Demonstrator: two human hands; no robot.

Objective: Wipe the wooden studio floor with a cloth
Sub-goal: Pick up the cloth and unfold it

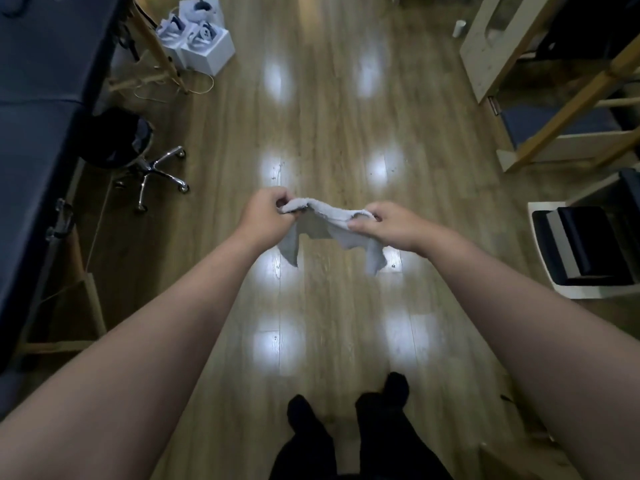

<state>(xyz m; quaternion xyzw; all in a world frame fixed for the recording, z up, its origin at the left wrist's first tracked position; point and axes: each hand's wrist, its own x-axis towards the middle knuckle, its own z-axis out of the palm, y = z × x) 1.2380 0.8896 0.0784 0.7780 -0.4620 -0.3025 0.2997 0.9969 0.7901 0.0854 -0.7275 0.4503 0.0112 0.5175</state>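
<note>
Overhead, a small pale-grey terry cloth [325, 226] is held stretched in the air above the glossy brown wooden plank floor [332, 126], well clear of it, with two corners hanging down. One upper end of the cloth is pinched in the clenched grip of the left hand [265, 211], and the other end is grasped between thumb and fingers of the right hand [384, 225]. Left of the cloth a black round stool on a chrome wheeled base [138, 157] is seen, and below the cloth a pair of dark shoes [346, 407] is planted on the floor.
</note>
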